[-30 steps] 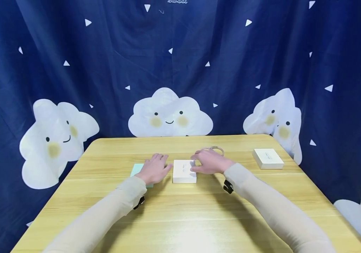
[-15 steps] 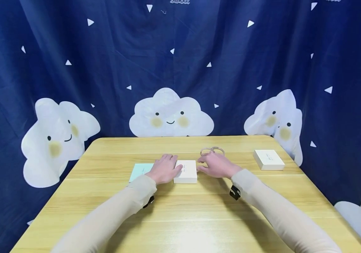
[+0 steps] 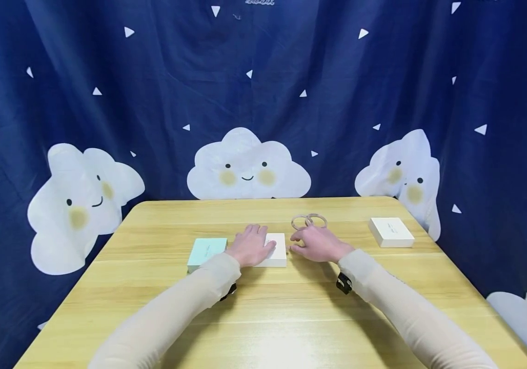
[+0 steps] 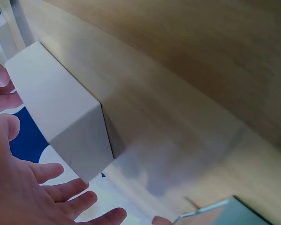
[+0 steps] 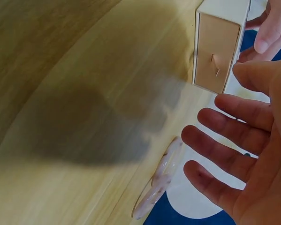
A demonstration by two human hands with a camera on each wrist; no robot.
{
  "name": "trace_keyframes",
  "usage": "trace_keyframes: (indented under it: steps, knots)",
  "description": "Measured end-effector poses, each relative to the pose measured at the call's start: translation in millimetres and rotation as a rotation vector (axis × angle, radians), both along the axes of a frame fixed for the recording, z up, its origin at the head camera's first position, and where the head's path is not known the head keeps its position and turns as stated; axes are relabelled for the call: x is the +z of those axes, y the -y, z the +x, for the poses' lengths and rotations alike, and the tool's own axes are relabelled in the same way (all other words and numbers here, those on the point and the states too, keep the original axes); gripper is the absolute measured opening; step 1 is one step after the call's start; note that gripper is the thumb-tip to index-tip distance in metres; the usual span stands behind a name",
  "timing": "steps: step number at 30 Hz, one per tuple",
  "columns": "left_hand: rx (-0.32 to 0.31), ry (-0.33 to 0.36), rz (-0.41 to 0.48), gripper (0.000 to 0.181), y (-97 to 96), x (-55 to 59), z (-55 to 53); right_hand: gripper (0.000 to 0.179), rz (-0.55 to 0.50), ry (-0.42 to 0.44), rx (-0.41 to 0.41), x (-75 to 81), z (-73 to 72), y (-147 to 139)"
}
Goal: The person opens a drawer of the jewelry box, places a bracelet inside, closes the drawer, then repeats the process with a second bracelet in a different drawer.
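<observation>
Left hand [image 3: 249, 248] has shifted since one second ago from above the mint-green box [image 3: 207, 253] to over the left part of the white drawer-style box [image 3: 280, 254], the landmark for this report. Right hand [image 3: 317, 244] has backed off the landmark's right edge and sits just beside it, apart in the head view. The landmark rests on the wooden table [image 3: 245, 320], its tan drawer front [image 5: 217, 44] and pull tab [image 5: 215, 65] facing the right hand.

Handling assessment: good practice, in my judgement, is a light steadying touch from the left hand, with the right pinching only the tab and drawing level, lest the box skid.

Fingers: the right hand's are spread, grasping nothing. The left hand's are likewise apart; its wrist view is dim, so fingertip contact with the landmark cannot be settled.

Further differences: the mint-green box, left of the landmark, is now largely uncovered. Two overlapping bangles [image 5: 153, 193], behind and right of the landmark, show more fully. The second white box [image 3: 391, 232], well to its right, shows no clear displacement.
</observation>
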State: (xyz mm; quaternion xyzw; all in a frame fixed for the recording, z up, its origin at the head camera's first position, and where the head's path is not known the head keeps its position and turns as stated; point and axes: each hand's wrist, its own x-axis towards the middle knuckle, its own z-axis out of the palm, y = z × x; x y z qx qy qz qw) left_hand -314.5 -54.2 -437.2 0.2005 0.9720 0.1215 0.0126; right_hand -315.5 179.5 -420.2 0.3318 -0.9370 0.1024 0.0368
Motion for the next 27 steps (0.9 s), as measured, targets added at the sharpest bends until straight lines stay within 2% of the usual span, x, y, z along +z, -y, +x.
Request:
trace_keyframes:
  steps: [4,13,20,27]
  knots:
    - [0.009,0.031,-0.011,0.070,-4.9,-3.5,-2.1,0.023,0.002,-0.011,0.014,-3.8,-0.7,-2]
    - [0.027,0.035,0.018,0.072,-17.3,-5.1,-4.8,0.022,-0.002,-0.020,0.029,-4.8,0.0,-2]
    - [0.051,0.052,0.000,0.071,-22.7,-7.0,-7.1,0.020,0.002,-0.012,0.031,-6.0,-1.9,-2]
    - [0.069,0.084,-0.023,0.073,-24.3,-16.3,-12.5,0.016,0.012,-0.016,0.018,-5.2,0.4,-2]
